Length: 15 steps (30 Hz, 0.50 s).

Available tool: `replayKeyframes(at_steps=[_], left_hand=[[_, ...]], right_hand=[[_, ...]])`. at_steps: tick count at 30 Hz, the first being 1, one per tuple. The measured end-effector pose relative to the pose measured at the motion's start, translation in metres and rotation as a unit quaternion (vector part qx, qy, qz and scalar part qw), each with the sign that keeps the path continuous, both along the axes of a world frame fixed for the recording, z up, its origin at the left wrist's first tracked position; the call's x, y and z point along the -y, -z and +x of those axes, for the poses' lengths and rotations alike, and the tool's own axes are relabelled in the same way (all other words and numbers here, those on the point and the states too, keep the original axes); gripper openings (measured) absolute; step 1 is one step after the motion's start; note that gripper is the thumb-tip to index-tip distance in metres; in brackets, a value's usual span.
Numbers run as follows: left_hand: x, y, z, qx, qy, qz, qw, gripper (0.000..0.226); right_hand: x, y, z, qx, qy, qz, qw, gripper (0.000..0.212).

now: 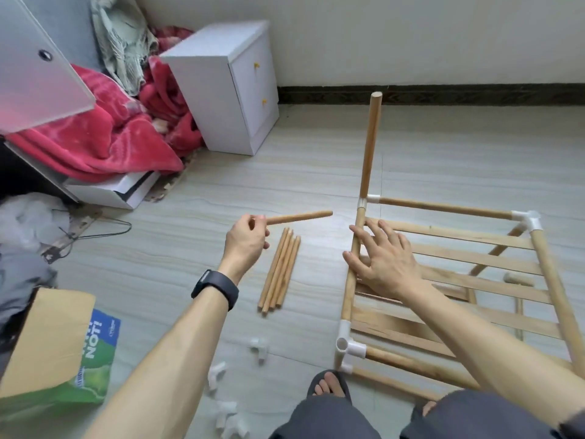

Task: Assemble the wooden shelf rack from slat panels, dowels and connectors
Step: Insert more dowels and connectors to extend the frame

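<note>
Dowel (299,217) in left hand (245,242), right hand (386,261) on rack (481,259)

A home, most likely a bedroom. A small white two-drawer bedside cabinet (228,87) stands against the plain wall, beside a crumpled red fleece blanket (104,134). Pale wood-grain floor tiles (285,172) meet a dark skirting board (443,95).

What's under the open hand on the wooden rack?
The right hand lies over a frame dowel and the slat panel; its palm hides the slats right beneath.

Pale wood dowels (278,269); white connectors (348,345); red blanket (104,134); white cabinet (221,87), yellow knobs (257,67).
</note>
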<state>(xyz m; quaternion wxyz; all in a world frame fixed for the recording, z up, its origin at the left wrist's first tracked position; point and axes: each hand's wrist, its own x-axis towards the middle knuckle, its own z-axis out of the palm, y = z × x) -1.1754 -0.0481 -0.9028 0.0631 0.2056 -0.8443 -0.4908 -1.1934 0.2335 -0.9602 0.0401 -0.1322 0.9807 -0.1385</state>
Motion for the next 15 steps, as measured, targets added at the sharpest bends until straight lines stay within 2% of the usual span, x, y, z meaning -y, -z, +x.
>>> replayKeyframes(at_steps=[4,7,9,10,13,15], left_hand=[[-0.005,-0.074,0.017,-0.138,0.003,-0.011,0.99,0.03],[-0.024,-0.117,0.025,-0.18,0.046,0.003,0.983,0.034],[-0.042,-0.134,0.026,-0.185,0.086,0.011,0.979,0.036],[-0.053,-0.139,0.025,-0.185,0.104,0.014,0.977,0.036],[-0.088,-0.141,0.022,-0.189,0.145,0.054,0.97,0.038],[-0.109,-0.13,0.022,-0.185,0.164,0.104,0.963,0.041]], right_hand=[[-0.003,-0.019,-0.006,0.034,0.016,-0.111,0.993,0.103],[-0.006,-0.038,-0.003,0.013,0.004,-0.194,0.981,0.113],[-0.007,-0.051,0.002,0.002,-0.02,-0.24,0.971,0.108],[-0.007,-0.056,0.006,0.009,-0.034,-0.265,0.964,0.098],[-0.016,-0.063,0.022,0.002,-0.05,-0.313,0.948,0.038],[-0.027,-0.062,0.035,-0.01,-0.024,-0.332,0.943,0.011]])
